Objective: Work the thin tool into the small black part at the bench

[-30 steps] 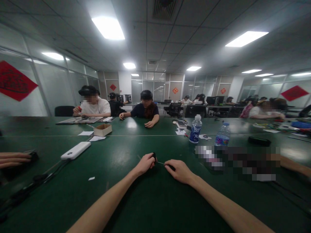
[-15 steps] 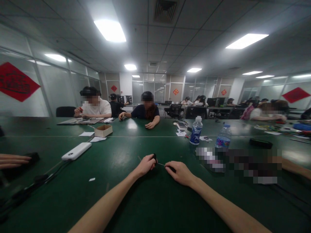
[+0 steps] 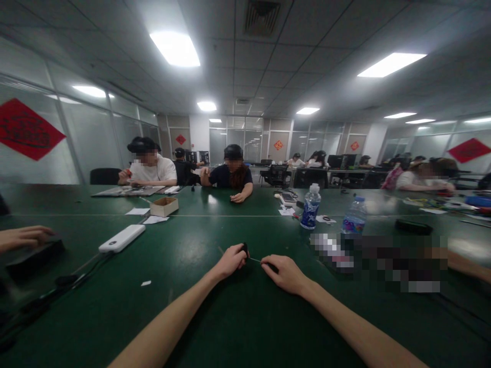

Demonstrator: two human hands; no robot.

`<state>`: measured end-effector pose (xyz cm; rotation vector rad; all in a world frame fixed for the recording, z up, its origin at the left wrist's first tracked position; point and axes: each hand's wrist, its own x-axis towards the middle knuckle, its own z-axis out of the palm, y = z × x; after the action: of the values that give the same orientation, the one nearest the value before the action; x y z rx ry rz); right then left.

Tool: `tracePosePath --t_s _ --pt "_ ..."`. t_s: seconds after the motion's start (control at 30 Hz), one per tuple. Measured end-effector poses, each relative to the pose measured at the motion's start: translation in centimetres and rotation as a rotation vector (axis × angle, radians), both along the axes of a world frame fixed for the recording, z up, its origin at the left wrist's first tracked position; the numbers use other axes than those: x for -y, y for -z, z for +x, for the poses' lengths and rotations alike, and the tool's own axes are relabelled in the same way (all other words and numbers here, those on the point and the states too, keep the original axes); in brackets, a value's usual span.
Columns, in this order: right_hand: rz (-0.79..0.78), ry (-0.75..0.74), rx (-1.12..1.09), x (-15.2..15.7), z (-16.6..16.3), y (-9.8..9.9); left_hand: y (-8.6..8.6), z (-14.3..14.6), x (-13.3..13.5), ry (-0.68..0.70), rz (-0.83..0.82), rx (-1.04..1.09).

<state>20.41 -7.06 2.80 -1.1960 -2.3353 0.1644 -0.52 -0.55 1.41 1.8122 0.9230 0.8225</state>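
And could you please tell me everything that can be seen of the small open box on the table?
The small open box is tan and rectangular, with low walls that look like cardboard. It stands upright on the green table, beyond the white device and left of the left hand. Its top is open on a shadowed interior, whose floor cannot be made out. White papers lie close by; whether one touches it is unclear. No hand touches it.

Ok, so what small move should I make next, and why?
Perhaps tilt your left hand slightly toward you: it holds a black piece, a thin rod spans the gap to your right hand, and whether rod meets piece is too small to tell, so a clearer look might help.
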Motion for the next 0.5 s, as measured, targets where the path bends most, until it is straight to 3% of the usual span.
tracePosePath --t_s 0.5 --pt "0.008 -0.002 0.002 -0.38 0.10 0.46 -0.21 0.01 0.10 0.005 -0.004 -0.010"
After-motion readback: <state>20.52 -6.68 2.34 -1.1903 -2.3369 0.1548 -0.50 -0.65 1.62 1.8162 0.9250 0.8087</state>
